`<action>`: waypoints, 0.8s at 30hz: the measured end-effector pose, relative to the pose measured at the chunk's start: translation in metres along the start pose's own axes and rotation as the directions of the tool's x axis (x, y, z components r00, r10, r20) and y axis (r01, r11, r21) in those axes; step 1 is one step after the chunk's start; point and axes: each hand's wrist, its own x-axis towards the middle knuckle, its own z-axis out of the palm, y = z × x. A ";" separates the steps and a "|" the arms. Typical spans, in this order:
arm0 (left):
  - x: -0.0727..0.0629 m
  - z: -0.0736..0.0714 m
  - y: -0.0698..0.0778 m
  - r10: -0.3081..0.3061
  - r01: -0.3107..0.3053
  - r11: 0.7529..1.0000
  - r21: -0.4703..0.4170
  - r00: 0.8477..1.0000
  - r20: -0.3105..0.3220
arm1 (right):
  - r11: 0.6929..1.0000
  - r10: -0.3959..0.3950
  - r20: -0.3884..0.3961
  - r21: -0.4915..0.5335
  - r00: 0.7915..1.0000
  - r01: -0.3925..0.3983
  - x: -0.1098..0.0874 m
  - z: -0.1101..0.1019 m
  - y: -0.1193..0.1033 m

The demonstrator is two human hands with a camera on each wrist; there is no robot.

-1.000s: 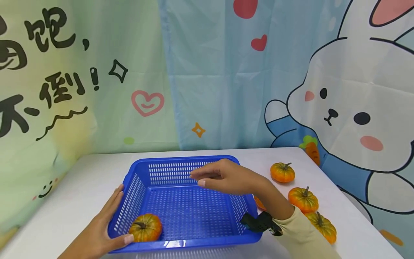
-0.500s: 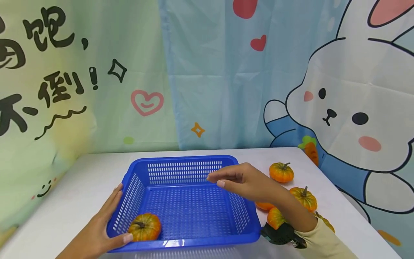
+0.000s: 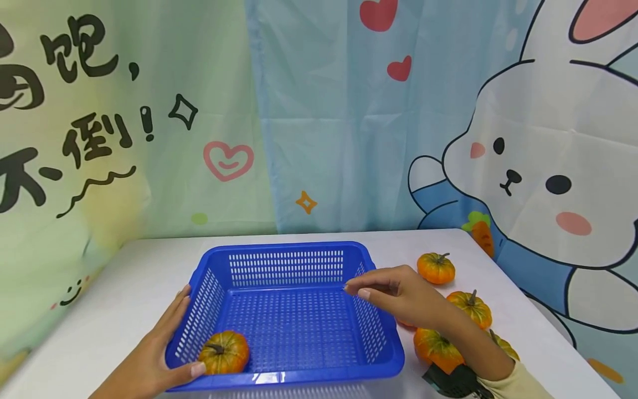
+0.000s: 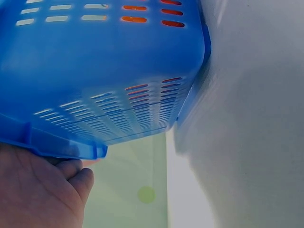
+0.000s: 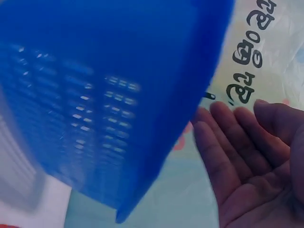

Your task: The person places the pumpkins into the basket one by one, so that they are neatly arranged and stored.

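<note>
A blue plastic basket (image 3: 294,316) with slotted walls sits on the table. One small orange-and-green pumpkin (image 3: 225,353) lies inside it, at the near left corner. My left hand (image 3: 144,357) holds that corner, its thumb over the near rim and its fingers along the left side. In the left wrist view, bent fingers (image 4: 81,178) show by the rim. Over the basket's right rim hovers my right hand (image 3: 399,293), palm down, fingers loosely bent and holding nothing. The right wrist view shows its bare palm (image 5: 256,185) beside the basket wall (image 5: 95,109).
Several more pumpkins stand right of the basket: one at the back (image 3: 436,268), a pumpkin (image 3: 472,309) in front of it, and a nearer pumpkin (image 3: 436,349) partly behind the right forearm. A printed cloth (image 3: 319,122) hangs behind the white table (image 3: 164,255).
From above the basket's middle, my right hand has drawn right and toward me to the right rim, uncovering a near pumpkin. The left hand, basket and pumpkin inside stay put.
</note>
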 end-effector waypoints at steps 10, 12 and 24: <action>-0.002 0.000 0.002 0.036 -0.037 0.999 -0.015 0.999 -0.016 | 1.000 0.022 -0.181 0.025 0.983 -0.018 -0.018 0.002 0.014; -0.002 0.001 0.002 0.045 -0.046 0.999 -0.023 0.999 -0.018 | 0.999 0.033 -0.215 0.009 0.976 -0.031 -0.023 0.001 0.016; -0.001 0.002 0.002 0.034 -0.035 0.999 -0.021 0.999 -0.024 | 0.989 0.108 -0.264 -0.070 0.958 -0.131 -0.058 -0.013 0.036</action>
